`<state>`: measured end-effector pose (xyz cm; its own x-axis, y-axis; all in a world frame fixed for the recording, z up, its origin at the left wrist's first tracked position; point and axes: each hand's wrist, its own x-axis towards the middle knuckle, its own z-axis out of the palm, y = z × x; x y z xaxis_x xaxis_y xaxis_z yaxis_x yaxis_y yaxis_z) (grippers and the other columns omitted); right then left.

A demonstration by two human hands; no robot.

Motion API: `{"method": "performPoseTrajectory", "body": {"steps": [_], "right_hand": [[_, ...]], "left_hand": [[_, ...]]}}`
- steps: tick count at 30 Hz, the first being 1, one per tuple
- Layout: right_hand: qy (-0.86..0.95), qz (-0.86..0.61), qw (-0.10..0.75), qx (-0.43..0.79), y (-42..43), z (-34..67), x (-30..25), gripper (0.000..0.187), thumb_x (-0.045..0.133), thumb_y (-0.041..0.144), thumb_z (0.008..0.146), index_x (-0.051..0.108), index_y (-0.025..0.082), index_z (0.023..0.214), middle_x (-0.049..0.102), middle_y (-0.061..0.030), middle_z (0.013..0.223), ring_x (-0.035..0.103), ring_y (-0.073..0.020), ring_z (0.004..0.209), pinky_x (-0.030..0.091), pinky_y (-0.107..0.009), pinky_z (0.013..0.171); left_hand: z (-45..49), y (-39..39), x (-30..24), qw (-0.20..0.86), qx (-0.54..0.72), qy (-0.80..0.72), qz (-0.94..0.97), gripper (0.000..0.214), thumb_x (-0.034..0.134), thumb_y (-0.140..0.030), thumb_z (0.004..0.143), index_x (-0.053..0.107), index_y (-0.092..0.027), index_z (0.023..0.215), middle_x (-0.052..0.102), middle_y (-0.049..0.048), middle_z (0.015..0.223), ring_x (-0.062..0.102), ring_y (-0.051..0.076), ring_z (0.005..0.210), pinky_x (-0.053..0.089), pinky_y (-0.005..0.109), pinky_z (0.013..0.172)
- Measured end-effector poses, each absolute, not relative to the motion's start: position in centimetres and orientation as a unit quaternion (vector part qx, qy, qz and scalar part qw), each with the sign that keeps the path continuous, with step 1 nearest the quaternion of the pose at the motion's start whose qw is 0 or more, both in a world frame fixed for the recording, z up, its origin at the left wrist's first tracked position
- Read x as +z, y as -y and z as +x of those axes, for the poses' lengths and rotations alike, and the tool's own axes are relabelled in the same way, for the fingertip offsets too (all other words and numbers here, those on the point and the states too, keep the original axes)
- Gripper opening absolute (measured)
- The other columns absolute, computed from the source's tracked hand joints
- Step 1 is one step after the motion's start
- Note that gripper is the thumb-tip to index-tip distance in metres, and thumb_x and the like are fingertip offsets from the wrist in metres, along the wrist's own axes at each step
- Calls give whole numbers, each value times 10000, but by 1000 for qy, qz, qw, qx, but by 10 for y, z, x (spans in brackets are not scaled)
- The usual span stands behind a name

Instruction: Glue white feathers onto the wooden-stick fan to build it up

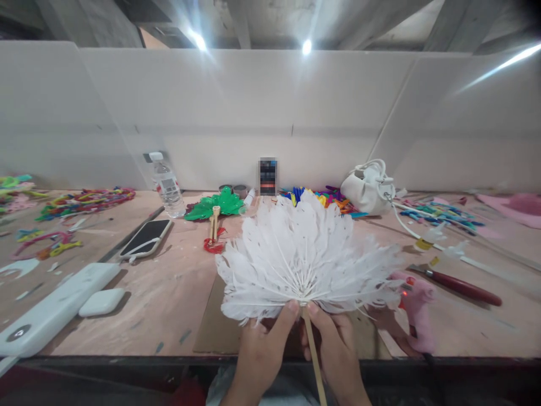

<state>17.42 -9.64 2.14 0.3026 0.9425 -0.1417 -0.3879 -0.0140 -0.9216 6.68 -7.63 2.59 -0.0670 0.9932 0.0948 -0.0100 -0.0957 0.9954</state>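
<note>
A white feather fan [296, 248] spreads out in front of me, its quills meeting at the base above a thin wooden handle [313, 355]. My left hand [266, 344] grips the fan's base from the left, thumb on top near the quill ends. From the other side my right hand [332, 338] pinches the same base, its thumb beside the top of the handle. Most of the other fingers are behind the feathers. Beneath the fan lies a sheet of brown cardboard [211, 324].
At right are a pink glue gun [420, 316] and a red-handled tool [465, 288]. Behind stand a white handbag [367, 189], coloured feathers [333, 197] and a green leaf-shaped fan [217, 206]. Leftward are a water bottle [168, 189], a phone [146, 238] and a white power strip-like block [59, 307].
</note>
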Motion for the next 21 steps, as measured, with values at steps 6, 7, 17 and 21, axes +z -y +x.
{"method": "performPoseTrajectory", "body": {"steps": [6, 7, 17, 21], "right_hand": [[298, -433, 645, 555, 93, 179, 12, 501, 865, 588, 745, 676, 145, 611, 585, 5, 490, 513, -74, 396, 401, -147, 404], [315, -412, 641, 566, 92, 181, 6, 496, 849, 594, 774, 685, 146, 638, 602, -1, 502, 534, -81, 396, 409, -149, 402], [370, -389, 642, 547, 89, 185, -2, 531, 759, 604, 874, 689, 150, 608, 610, -24, 521, 561, -108, 418, 430, -183, 415], [346, -449, 656, 499, 93, 182, 6, 568, 767, 643, 836, 611, 173, 558, 520, 13, 470, 458, -94, 411, 376, -200, 410]], "left_hand": [[71, 74, 19, 507, 598, -448, 430, 266, 822, -451, 797, 806, -190, 843, 824, 78, 862, 776, 308, 902, 587, 475, 1005], [71, 74, 17, 511, 601, -443, 427, 275, 825, -464, 794, 804, -191, 829, 819, 78, 837, 775, 302, 858, 601, 471, 976], [71, 76, 13, 499, 589, -463, 434, 275, 804, -457, 808, 785, -187, 760, 819, 68, 810, 774, 317, 971, 571, 458, 1040], [71, 81, 17, 463, 566, -496, 468, 211, 766, -429, 808, 822, -227, 836, 845, 67, 983, 704, 334, 1231, 424, 497, 1219]]}}
